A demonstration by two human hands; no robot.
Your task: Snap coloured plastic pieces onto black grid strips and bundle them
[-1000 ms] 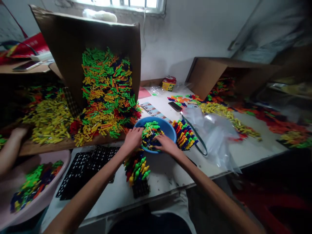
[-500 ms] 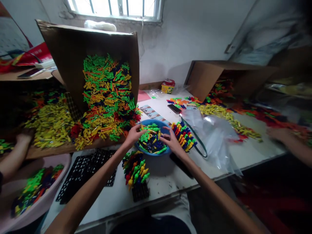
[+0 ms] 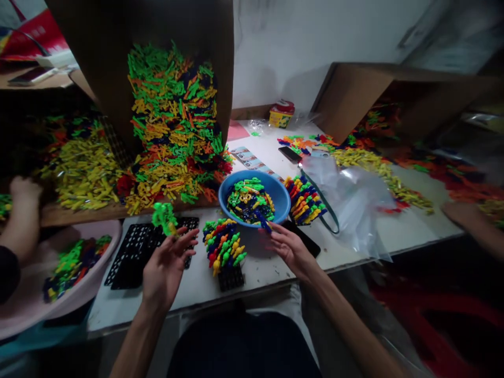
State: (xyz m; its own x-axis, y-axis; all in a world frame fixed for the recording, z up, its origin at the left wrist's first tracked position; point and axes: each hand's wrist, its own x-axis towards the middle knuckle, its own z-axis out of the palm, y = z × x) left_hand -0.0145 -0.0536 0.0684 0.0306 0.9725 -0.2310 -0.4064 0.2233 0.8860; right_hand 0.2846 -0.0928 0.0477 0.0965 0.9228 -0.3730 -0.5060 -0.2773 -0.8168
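At the left edge of the frame, a co-worker's hand [image 3: 25,194] is above a pink basin [image 3: 23,307] and left of a yellow heap [image 3: 88,176]. Left of centre, your left hand [image 3: 163,273] is turned palm up beside the black trays [image 3: 129,257], its fingertips grasping a bunch of green pieces [image 3: 164,216]; I cannot tell how many. A light pinch should serve, as small knobbly pieces would likely slip if squeezed; keep them clear of the tray holes, where they could snag.

At lower centre, mind the rows of coloured pieces [image 3: 224,249], which a sleeve or wrist could knock. Just right of that, loose pieces lie in the blue bowl [image 3: 281,197]. At its front rim, your right hand [image 3: 291,249] seems to pinch a dark blue piece [image 3: 263,221]; blur hides how firmly. Holding it by one end would probably give you better control.

As for writing, the red packet [image 3: 33,34] at upper left has pale marks too blurred to read. Near upper centre, the printed strip [image 3: 254,160] shows small pictures, and the yellow tub [image 3: 281,113] has a label; you can read no brand on either.
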